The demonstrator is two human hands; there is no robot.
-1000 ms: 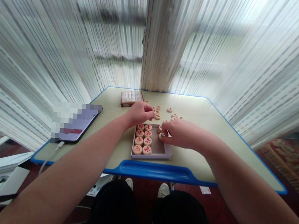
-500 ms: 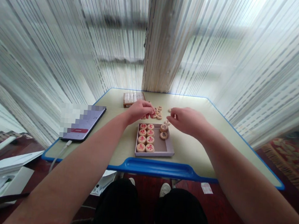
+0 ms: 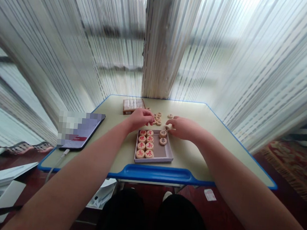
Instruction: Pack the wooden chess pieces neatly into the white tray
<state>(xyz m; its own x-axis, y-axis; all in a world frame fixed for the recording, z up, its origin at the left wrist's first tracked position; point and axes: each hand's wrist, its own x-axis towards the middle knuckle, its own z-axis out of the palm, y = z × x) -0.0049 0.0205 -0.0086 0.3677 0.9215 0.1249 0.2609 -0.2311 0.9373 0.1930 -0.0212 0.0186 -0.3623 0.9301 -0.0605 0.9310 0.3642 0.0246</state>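
A shallow box tray (image 3: 170, 154) on the table holds round wooden xiangqi pieces. Red-lettered pieces (image 3: 149, 146) fill two columns on its left side. Dark-lettered pieces (image 3: 163, 141) sit at its upper right, and the lower right shows bare bottom. Beyond the tray, my left hand (image 3: 140, 118) is curled beside a group of loose pieces (image 3: 159, 118); its fingertips are drawn together, and what they hold is hidden. My right hand (image 3: 179, 126) pinches a xiangqi piece (image 3: 167, 127) just behind the tray's back right corner. Another loose piece (image 3: 170, 115) lies behind that hand.
A patterned box (image 3: 133, 105) lies at the back left of the table. A tablet-like device (image 3: 87, 132) with a charging cable (image 3: 65, 152) rests at the left edge. A blue trough (image 3: 157, 173) runs along the front edge. Striped curtains (image 3: 161, 44) hang behind the table.
My right hand has come down nearer the tray's back right corner, onto a loose piece. My left hand stays by the loose pieces. The whole view has shifted slightly.
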